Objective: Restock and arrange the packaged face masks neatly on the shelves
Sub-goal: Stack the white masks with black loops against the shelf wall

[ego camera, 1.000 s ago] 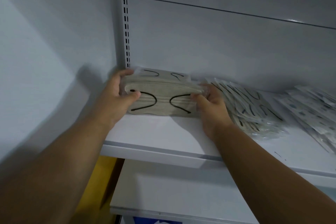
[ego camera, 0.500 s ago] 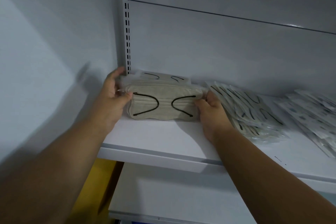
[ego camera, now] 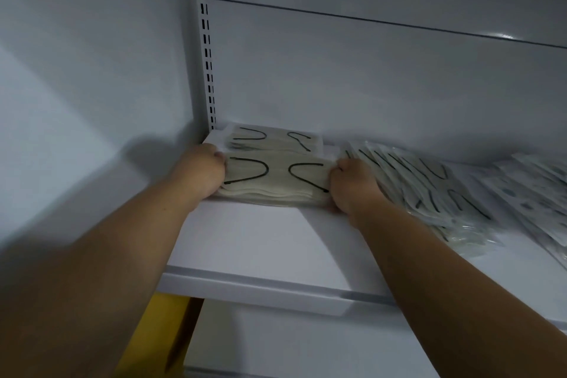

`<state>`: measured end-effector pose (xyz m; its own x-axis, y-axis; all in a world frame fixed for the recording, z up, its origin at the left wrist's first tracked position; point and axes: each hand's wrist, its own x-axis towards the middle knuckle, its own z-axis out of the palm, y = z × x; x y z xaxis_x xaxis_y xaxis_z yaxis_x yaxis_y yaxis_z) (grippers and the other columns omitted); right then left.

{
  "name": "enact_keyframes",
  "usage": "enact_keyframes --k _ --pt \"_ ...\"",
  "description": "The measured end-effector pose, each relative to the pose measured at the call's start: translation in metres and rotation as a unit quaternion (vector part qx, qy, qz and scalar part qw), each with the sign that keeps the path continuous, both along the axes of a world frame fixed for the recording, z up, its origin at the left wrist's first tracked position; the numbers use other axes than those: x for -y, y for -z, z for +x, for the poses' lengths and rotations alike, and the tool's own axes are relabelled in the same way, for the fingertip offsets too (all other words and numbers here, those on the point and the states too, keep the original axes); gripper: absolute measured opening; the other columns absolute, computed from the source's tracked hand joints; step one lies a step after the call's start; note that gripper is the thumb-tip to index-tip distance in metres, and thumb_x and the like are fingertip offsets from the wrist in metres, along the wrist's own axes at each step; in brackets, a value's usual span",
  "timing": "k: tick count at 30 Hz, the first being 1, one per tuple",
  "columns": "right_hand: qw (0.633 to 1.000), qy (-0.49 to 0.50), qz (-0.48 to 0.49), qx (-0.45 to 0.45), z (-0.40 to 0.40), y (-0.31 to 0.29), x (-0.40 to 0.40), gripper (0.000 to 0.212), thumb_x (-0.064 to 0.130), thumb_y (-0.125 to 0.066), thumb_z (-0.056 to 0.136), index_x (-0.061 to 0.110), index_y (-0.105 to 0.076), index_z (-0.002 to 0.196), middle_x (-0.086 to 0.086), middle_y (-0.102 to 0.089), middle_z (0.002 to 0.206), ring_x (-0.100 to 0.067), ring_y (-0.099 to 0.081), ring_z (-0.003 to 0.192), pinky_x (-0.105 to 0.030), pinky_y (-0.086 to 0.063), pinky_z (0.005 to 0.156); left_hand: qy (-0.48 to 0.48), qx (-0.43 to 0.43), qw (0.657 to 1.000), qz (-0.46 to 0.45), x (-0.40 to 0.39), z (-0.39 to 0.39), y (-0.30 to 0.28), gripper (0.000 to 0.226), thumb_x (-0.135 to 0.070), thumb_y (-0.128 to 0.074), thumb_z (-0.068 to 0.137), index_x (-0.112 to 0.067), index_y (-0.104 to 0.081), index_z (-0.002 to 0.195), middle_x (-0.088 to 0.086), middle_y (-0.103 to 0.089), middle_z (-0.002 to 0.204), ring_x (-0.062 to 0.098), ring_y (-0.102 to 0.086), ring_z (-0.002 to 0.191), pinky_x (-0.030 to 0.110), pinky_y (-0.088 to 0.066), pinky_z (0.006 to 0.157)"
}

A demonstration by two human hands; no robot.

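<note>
Smooth white shelf (ego camera: 264,242), wavy-edged mask stack (ego camera: 276,181)

- The white shelf (ego camera: 264,242) holds packs of face masks.
- A beige stack (ego camera: 276,178) lies near its left end — another stack (ego camera: 273,139) sits just behind.
- A leaning row of packs (ego camera: 429,190) spreads rightward, beside more packs (ego camera: 534,193).

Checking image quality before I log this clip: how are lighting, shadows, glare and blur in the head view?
Head view: dim, bluish, even light; the left hand casts a dark shadow on the side wall; a small glare spot sits on the back panel; motion blur smears the fanned mask packets and right edge; wide-angle bends the shelf lines.
</note>
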<state>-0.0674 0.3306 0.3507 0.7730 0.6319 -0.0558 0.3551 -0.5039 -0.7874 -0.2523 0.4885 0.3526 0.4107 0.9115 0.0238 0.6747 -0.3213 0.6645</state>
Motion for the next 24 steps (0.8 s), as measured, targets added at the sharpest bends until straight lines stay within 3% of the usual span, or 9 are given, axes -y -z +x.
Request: enact_keyframes --k 5,7,9,11,14,16,18,21,24 --pt "0.997 -0.006 -0.032 0.069 0.004 -0.001 -0.01 0.023 0.008 -0.051 0.089 0.006 -0.055 0.067 -0.008 -0.051 0.061 -0.027 -0.054 0.063 -0.026 -0.039 0.053 -0.023 -0.03 0.999 0.035 -0.013 0.008 -0.006 0.033 -0.025 -0.047 0.103 -0.005 -0.056 0.128 0.02 -0.058 0.132 0.038 -0.054 0.121 0.034 -0.04 0.092" --pt "0.996 -0.006 -0.032 0.084 0.008 -0.002 -0.015 0.015 0.012 -0.058 0.088 0.003 -0.064 0.077 -0.008 -0.061 0.067 -0.031 -0.063 0.07 -0.028 -0.048 0.058 -0.026 -0.029 0.998 0.042 -0.016 0.007 -0.006 0.035 -0.027 -0.055 0.1 -0.009 -0.051 0.13 0.015 -0.058 0.129 0.036 -0.054 0.12 0.036 -0.042 0.095" --pt "0.996 -0.001 -0.023 0.091 0.008 -0.003 -0.017 0.016 0.017 -0.063 0.089 0.005 -0.064 0.1 -0.005 -0.061 0.079 -0.031 -0.066 0.079 -0.034 -0.054 0.067 -0.032 -0.021 0.997 0.064 -0.02 0.006 -0.002 0.025 -0.027 -0.058 0.099 -0.012 -0.051 0.117 0.012 -0.058 0.111 0.034 -0.057 0.109 0.036 -0.042 0.086" --pt "0.994 -0.001 -0.029 0.107 0.008 -0.003 -0.019 0.026 0.022 -0.064 0.091 0.012 -0.054 0.113 0.0 -0.054 0.09 -0.027 -0.062 0.085 -0.031 -0.047 0.069 -0.033 -0.018 0.995 0.091 -0.023 0.005 0.003 0.014 -0.026 -0.057 0.099 -0.013 -0.054 0.101 0.008 -0.057 0.096 0.032 -0.056 0.097 0.034 -0.038 0.078" --pt "0.991 -0.009 -0.037 0.13 0.01 0.0 -0.021 0.022 0.022 -0.06 0.093 0.015 -0.05 0.111 0.003 -0.05 0.087 -0.018 -0.052 0.076 -0.027 -0.037 0.062 -0.015 -0.03 0.994 0.103 -0.027 0.006 0.005 0.025 -0.027 -0.054 0.101 -0.009 -0.063 0.085 0.006 -0.059 0.079 0.031 -0.058 0.085 0.032 -0.036 0.072" --pt "0.99 -0.007 -0.04 0.137 0.011 0.002 -0.023 0.018 0.021 -0.059 0.094 0.015 -0.053 0.109 0.001 -0.052 0.091 -0.019 -0.05 0.08 -0.027 -0.036 0.067 -0.002 -0.03 0.995 0.097 -0.029 0.007 0.003 0.031 -0.021 -0.05 0.099 -0.005 -0.065 0.078 0.009 -0.062 0.075 0.033 -0.061 0.083 0.032 -0.035 0.065" --pt "0.989 -0.007 -0.042 0.139 0.012 0.002 -0.024 0.016 0.021 -0.059 0.094 0.015 -0.054 0.108 -0.001 -0.054 0.093 -0.021 -0.051 0.083 -0.027 -0.037 0.071 0.013 -0.029 0.996 0.086 -0.031 0.008 0.001 0.026 -0.014 -0.05 0.095 -0.005 -0.073 0.085 0.012 -0.07 0.089 0.032 -0.064 0.089 0.031 -0.039 0.064" --pt "0.989 -0.006 -0.043 0.144 0.012 0.001 -0.025 0.014 0.021 -0.058 0.095 0.014 -0.055 0.107 -0.002 -0.056 0.093 -0.022 -0.051 0.084 -0.027 -0.038 0.071 0.015 -0.037 0.995 0.094 -0.029 0.009 0.004 0.027 -0.012 -0.053 0.094 -0.017 -0.076 0.109 0.006 -0.071 0.117 0.029 -0.063 0.108 0.025 -0.038 0.08" --pt "0.984 -0.013 -0.056 0.166 0.009 -0.001 -0.025 0.014 0.02 -0.054 0.096 0.013 -0.057 0.107 -0.007 -0.063 0.1 -0.024 -0.055 0.087 -0.027 -0.039 0.071 0.016 -0.034 0.994 0.106 -0.027 0.009 0.008 0.029 -0.011 -0.053 0.094 -0.016 -0.075 0.112 0.009 -0.069 0.12 0.03 -0.062 0.11 0.025 -0.038 0.082"
